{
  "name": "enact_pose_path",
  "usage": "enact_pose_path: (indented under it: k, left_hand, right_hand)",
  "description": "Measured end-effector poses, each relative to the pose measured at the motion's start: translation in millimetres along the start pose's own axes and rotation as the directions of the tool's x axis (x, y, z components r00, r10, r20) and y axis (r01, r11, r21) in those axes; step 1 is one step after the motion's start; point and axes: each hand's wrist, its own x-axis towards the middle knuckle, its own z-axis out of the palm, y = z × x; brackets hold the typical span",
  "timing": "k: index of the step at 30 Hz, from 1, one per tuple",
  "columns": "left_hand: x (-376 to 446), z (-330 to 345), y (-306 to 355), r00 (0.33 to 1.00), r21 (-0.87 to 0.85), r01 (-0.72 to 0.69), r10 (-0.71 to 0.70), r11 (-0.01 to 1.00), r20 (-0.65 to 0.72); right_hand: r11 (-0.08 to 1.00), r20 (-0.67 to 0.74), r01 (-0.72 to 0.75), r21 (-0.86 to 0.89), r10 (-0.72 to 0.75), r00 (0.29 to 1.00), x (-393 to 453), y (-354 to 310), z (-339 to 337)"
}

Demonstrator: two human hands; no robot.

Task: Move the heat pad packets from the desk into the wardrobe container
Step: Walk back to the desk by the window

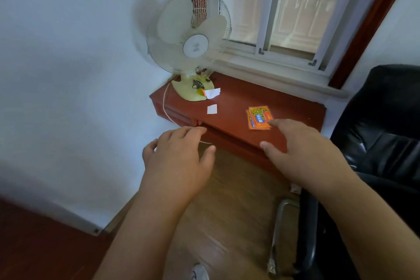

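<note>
A small stack of orange heat pad packets (259, 118) lies on the red-brown desk (234, 107) near its front edge. My right hand (297, 143) reaches over the desk's front with fingers spread, its fingertips just at the near edge of the packets. My left hand (179, 154) hovers in front of the desk's left part, fingers relaxed and holding nothing. No wardrobe or container is in view.
A pale table fan (191, 45) stands at the desk's back left, its white cord (167, 111) hanging over the front. Two white paper scraps (212, 109) lie near it. A black office chair (372, 143) stands at the right. A window is behind the desk.
</note>
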Motion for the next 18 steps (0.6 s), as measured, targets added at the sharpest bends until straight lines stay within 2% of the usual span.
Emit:
enact_pose_path:
  k: [7,10,13,18]
  left_hand:
    - [93,1,-29,0.989,-0.007,-0.150,0.151,0.989,0.007]
    - [119,10,-34,0.985,-0.026,-0.167,0.168,0.986,0.045]
    - [145,18,-36,0.978,-0.029,-0.192,0.193,0.981,0.073]
    - [195,30,-27,0.973,-0.028,-0.211,0.212,0.977,0.091]
  right_hand:
    - [0.989,-0.019,-0.146,0.017,0.147,0.989,56,-25,20]
    - [0.977,0.003,-0.212,0.035,0.212,0.977,74,-22,25]
    - [0.961,-0.054,-0.264,0.077,0.268,0.962,98,-15,22]
    - [0.953,-0.069,-0.284,0.102,0.292,0.954,146,-5,30]
